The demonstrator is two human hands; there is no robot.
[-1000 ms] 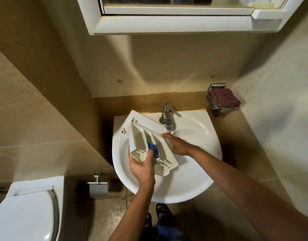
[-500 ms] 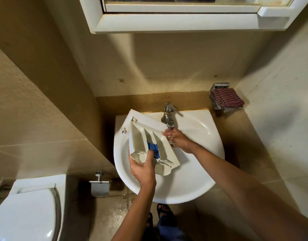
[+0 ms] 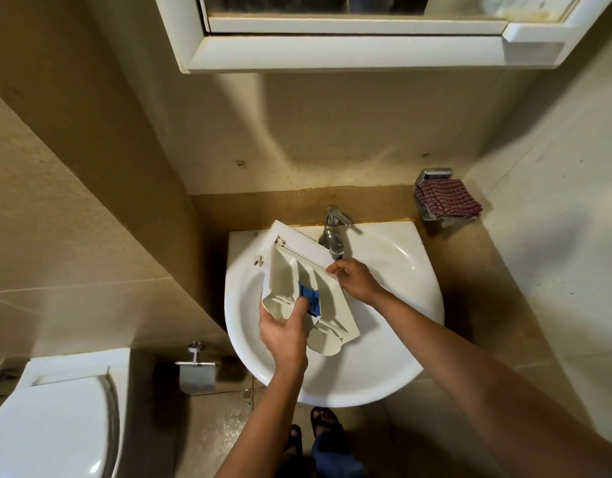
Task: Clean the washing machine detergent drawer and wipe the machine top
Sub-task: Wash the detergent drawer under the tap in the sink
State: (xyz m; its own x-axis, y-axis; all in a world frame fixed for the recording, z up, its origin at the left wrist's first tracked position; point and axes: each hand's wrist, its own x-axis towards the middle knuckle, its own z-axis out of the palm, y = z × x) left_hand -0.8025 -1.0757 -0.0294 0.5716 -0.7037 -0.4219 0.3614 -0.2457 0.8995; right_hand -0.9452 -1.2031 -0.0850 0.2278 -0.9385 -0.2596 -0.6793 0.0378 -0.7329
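White plastic detergent drawer [image 3: 280, 276] hangs tilted over the sink [image 3: 406, 270], front panel toward the tap [image 3: 334, 232]. The left grip [image 3: 284, 334] is curled round its near end, thumb by the blue insert [image 3: 311, 298]; the right grip [image 3: 356, 279] pinches its right edge just below the tap.

One view here, head-worn and wide-angle, looking forward and steeply down. Left hand [image 3: 284, 334] and right hand [image 3: 357, 280] sit close, mid-frame, on the detergent drawer [image 3: 286, 273] over the washbasin [image 3: 384, 369]. Beyond the hands, the mirror cabinet [image 3: 349, 52]; left of them, the toilet [image 3: 49, 426]; below them, sandalled feet [image 3: 327, 422].
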